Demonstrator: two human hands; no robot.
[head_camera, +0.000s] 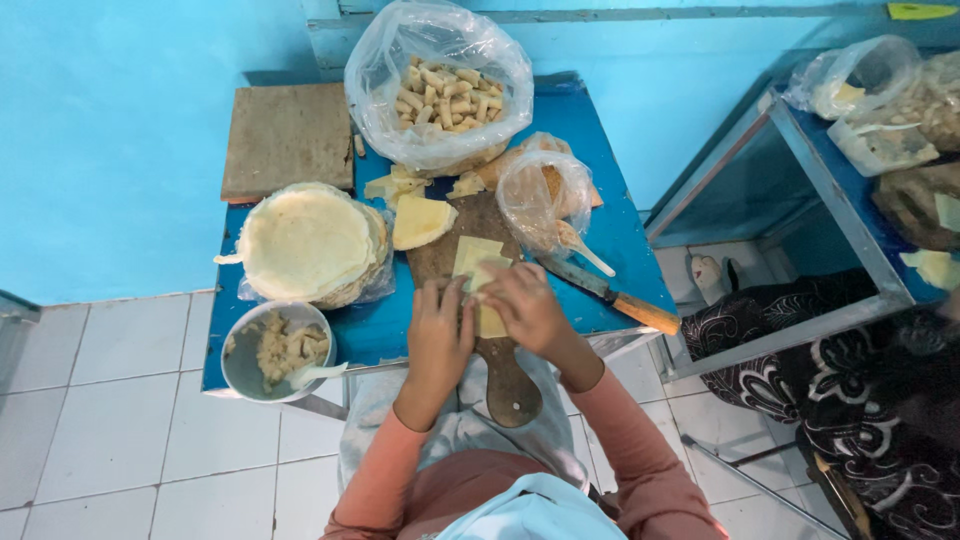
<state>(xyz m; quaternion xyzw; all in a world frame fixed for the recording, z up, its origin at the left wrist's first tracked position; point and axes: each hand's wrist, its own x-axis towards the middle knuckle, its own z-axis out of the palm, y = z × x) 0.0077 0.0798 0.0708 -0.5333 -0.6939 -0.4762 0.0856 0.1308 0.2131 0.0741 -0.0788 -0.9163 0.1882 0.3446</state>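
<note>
Folding a pale wrapper (478, 262) on the wooden board (505, 375), both hands curl closed on it, left hand (437, 335) pressing, right hand (527, 308) tucking; rolling tight likely follows.

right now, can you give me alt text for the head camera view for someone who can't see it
Seen from above, a person's left hand and right hand fold a pale wrapper sheet on a wooden cutting board atop a small blue table. Around it sit a stack of round wrappers, a bowl of filling, a bag of finished rolls and a knife.
</note>
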